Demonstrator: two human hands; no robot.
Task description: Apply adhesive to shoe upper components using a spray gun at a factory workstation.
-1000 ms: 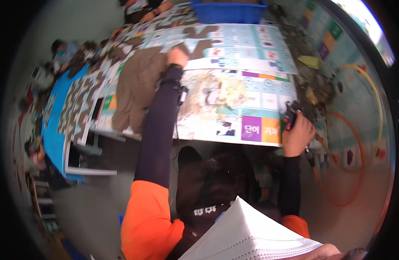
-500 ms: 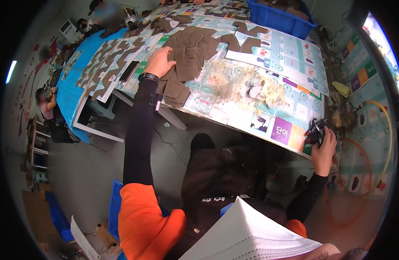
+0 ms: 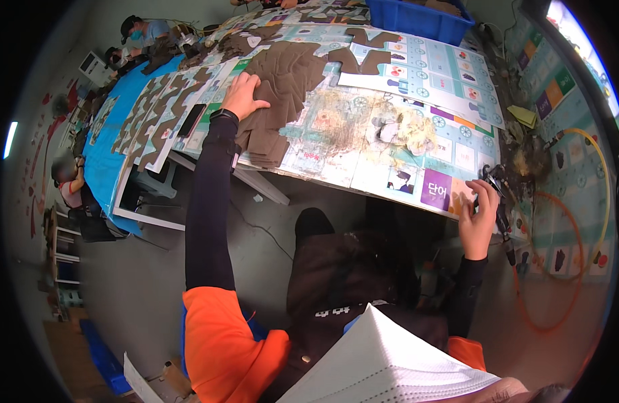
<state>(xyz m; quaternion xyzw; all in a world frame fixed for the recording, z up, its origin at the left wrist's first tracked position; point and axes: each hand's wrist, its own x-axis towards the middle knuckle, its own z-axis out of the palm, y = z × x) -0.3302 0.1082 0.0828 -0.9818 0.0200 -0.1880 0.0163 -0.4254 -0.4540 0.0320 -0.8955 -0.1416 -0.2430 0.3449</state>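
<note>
Left hand (image 3: 241, 97) spread wide on the brown pile (image 3: 289, 80), by the table's (image 3: 363, 168) near edge | right hand (image 3: 481, 215) loosely half-spread, table's right corner, beside black gun (image 3: 502, 215), contact unclear!

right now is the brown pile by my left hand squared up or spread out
Spread out: the brown pile is fanned, with many overlapping edges showing beside your left hand.

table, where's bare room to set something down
Bare: the stained table front, between brown pile and pale lump; and the printed sheet right of the cut pieces, this side of the blue bin. Crowded: under the left hand, and around the right hand and black tool.
</note>
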